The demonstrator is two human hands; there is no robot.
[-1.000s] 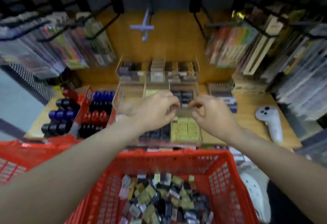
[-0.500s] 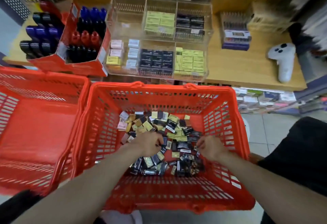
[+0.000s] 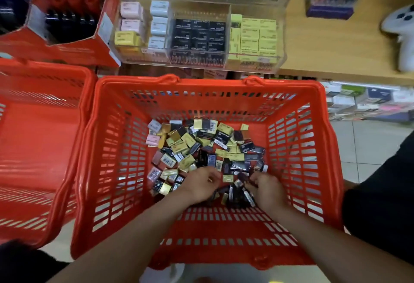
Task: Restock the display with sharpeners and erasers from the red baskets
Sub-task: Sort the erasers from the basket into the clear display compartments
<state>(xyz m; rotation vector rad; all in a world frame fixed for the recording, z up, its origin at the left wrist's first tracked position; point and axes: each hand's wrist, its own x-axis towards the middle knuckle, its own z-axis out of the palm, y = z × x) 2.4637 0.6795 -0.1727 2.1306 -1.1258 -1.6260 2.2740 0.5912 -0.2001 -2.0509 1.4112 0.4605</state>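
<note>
- Left hand (image 3: pixel 198 185): fingers curled down into the pile of erasers (image 3: pixel 201 148), tips buried among the packets; whether they actually hold one cannot be told.
- Right hand (image 3: pixel 267 187): fingers curled likewise, knuckles up, tips pressed into dark packets at the pile's near right edge; a grip on any one piece cannot be made out.
- A small yellow packet (image 3: pixel 228 178) lies between the two hands, touched by neither as far as can be seen.
- The erasers are small flat rectangles in wrappers: pale yellow, gold, black, a few pink and grey, some showing barcodes. They lie jumbled and overlapping on the floor of the basket (image 3: pixel 313 170).
- The basket is red slatted plastic; both forearms reach in over its near rim.
- A second basket (image 3: pixel 44 148), also red, stands touching it on the left.
- Beyond, on a wooden shelf (image 3: pixel 336 59), a clear display (image 3: pixel 228 25) holds neat rows in compartments: pastel packets left, black middle, yellow right.
- A red carton (image 3: pixel 67 47) stands left of the display; a white controller (image 3: pixel 403 36) lies at the shelf's right.
</note>
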